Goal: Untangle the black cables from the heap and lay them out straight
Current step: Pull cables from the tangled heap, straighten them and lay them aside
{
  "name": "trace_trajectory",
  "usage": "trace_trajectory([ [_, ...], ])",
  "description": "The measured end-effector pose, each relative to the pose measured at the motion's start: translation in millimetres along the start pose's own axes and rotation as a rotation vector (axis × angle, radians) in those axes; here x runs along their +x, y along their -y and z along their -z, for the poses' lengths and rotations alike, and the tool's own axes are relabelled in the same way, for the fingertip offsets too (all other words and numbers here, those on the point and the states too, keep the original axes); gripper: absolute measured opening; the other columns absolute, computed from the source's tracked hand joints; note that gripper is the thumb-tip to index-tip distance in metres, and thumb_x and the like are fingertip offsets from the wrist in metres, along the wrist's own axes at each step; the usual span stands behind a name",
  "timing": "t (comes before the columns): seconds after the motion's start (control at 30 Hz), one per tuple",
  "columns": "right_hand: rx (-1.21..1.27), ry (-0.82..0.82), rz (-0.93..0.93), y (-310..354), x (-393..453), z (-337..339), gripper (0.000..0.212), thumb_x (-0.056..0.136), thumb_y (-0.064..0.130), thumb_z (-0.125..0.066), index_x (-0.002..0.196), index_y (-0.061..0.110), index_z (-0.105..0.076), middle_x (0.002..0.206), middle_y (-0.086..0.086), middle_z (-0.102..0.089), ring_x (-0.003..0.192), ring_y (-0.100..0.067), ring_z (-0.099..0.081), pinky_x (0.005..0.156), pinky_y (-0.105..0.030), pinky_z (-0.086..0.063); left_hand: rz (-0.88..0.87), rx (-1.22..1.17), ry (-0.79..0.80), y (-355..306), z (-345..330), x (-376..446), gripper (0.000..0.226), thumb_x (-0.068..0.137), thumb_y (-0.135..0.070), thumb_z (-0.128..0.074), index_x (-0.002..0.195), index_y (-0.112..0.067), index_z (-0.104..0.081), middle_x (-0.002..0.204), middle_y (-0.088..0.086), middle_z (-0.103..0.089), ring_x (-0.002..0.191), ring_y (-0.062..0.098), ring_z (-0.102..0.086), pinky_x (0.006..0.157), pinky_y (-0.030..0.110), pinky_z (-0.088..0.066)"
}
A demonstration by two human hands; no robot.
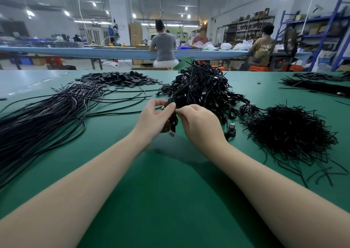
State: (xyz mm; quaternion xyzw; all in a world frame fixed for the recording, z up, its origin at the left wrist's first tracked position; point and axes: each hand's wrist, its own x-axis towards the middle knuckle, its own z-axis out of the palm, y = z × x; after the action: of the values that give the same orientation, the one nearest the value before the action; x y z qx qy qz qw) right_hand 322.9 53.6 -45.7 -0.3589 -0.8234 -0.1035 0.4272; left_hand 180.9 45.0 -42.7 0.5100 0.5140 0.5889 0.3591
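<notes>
While one tangled heap point(203, 88) is sitting mid-desk point(170, 191), two hands, left hand point(154, 118) and right hand point(200, 123), are pinching one coiled cable point(172, 123) just before it, fingers curled narrow.

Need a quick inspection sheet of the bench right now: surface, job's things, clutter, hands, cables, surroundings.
Surface: green mat, bare between the forearms.
Job's things: tangled heap at centre; straightened cables fanned out on the left.
Clutter: pile of short black strips on the right; flat black pieces at the back left.
Grippers: left hand and right hand both pinch a coiled cable in front of the heap.
Cables: another black bundle far right.
Surroundings: seated workers at a blue bench; shelving.
</notes>
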Motion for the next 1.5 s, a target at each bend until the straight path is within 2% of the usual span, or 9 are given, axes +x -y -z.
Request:
trace_trajectory([
  [0.23, -0.169, -0.135, 0.386, -3, -2, 6, 0.024, 0.083, 0.005, -0.052, 0.097, 0.007, -0.072, 0.083, -0.007, -0.07, 0.07, -0.027, -0.067, 0.061, -0.031, -0.053, 0.716, -0.601, 0.315, -14, 12, -4, 0.022, 0.083, -0.016, -0.046, 0.061, -0.016, -0.049, 0.045, -0.008, -0.048, 0.029, 0.0, -0.037, 0.03, 0.01, -0.029],
  [0.33, -0.092, -0.148, 0.391, 1, -5, 2, 0.022, 0.077, -0.003, -0.068, 0.097, 0.007, -0.072, 0.083, -0.007, -0.07, 0.071, -0.027, -0.067, 0.06, -0.034, -0.053, 0.619, -0.444, 0.384, -8, 15, -2, 0.028, 0.08, -0.017, -0.046, 0.053, -0.02, -0.05, 0.044, -0.009, -0.041, 0.03, 0.003, -0.032, 0.034, 0.013, -0.025],
  [0.53, -0.102, -0.128, 0.392, 6, 13, 13, 0.02, 0.074, -0.004, -0.072, 0.093, 0.004, -0.073, 0.082, -0.01, -0.07, 0.069, -0.029, -0.067, 0.055, -0.036, -0.053, -0.12, 0.436, -0.038, 25, 22, 8, 0.025, 0.09, -0.038, -0.04, 0.092, -0.022, -0.06, 0.061, -0.001, -0.059, 0.058, 0.019, -0.057, 0.058, 0.033, -0.044],
  [0.63, -0.204, -0.12, 0.392, 4, 61, 39, 0.015, 0.083, 0.002, -0.068, 0.097, 0.003, -0.071, 0.082, -0.011, -0.071, 0.067, -0.026, -0.067, 0.055, -0.029, -0.05, -0.086, 0.674, -0.052, 34, 31, 12, 0.016, 0.093, -0.034, -0.043, 0.092, -0.034, -0.058, 0.06, -0.007, -0.064, 0.066, 0.016, -0.064, 0.066, 0.03, -0.05],
  [0.77, -0.457, 0.046, -0.148, -26, 168, 71, 0.028, 0.099, 0.013, -0.043, 0.124, 0.008, -0.055, 0.102, -0.011, -0.065, 0.066, -0.019, -0.054, 0.048, -0.022, -0.031, -0.11, 0.887, -0.013, 34, 28, 14, 0.018, 0.089, -0.03, -0.044, 0.082, -0.043, -0.055, 0.062, -0.01, -0.062, 0.064, 0.007, -0.058, 0.051, 0.023, -0.036],
  [0.93, -0.531, 0.645, -0.247, -18, 186, 54, 0.049, 0.089, 0.007, -0.043, 0.139, 0.011, -0.042, 0.133, -0.014, -0.049, 0.112, -0.026, -0.053, 0.092, -0.037, -0.047, -0.065, 0.82, 0.015, 34, 30, 17, 0.021, 0.089, -0.029, -0.045, 0.084, -0.042, -0.059, 0.065, -0.015, -0.061, 0.063, 0.002, -0.056, 0.056, 0.023, -0.037],
  [1.17, -0.082, 0.688, -0.33, 38, 12, -37, 0.055, 0.09, 0.022, -0.041, 0.144, 0.028, -0.03, 0.127, -0.009, -0.048, 0.117, -0.032, -0.048, 0.091, -0.04, -0.041, -0.147, 0.999, -0.074, 37, 27, 16, 0.014, 0.09, -0.029, -0.047, 0.082, -0.027, -0.058, 0.084, -0.004, -0.063, 0.088, 0.024, -0.06, 0.062, 0.028, -0.035],
  [1.33, -0.021, 0.525, -0.283, 29, -9, -41, 0.029, 0.093, 0.03, -0.038, 0.099, 0.015, -0.062, 0.1, -0.006, -0.058, 0.098, -0.029, -0.055, 0.067, -0.032, -0.036, -0.223, 0.978, -0.054, 37, 23, 9, 0.025, 0.093, -0.021, -0.044, 0.107, -0.026, -0.064, 0.115, -0.001, -0.061, 0.103, 0.019, -0.057, 0.082, 0.031, -0.046],
  [1.5, 0.105, 0.526, -0.345, 24, -7, -39, 0.029, 0.092, 0.031, -0.046, 0.11, 0.021, -0.066, 0.115, -0.001, -0.061, 0.109, -0.022, -0.054, 0.085, -0.034, -0.048, -0.223, 1.587, -0.1, 14, 76, 24, 0.033, 0.09, -0.029, -0.046, 0.121, -0.025, -0.058, 0.125, 0.003, -0.052, 0.113, 0.027, -0.049, 0.087, 0.038, -0.044],
])
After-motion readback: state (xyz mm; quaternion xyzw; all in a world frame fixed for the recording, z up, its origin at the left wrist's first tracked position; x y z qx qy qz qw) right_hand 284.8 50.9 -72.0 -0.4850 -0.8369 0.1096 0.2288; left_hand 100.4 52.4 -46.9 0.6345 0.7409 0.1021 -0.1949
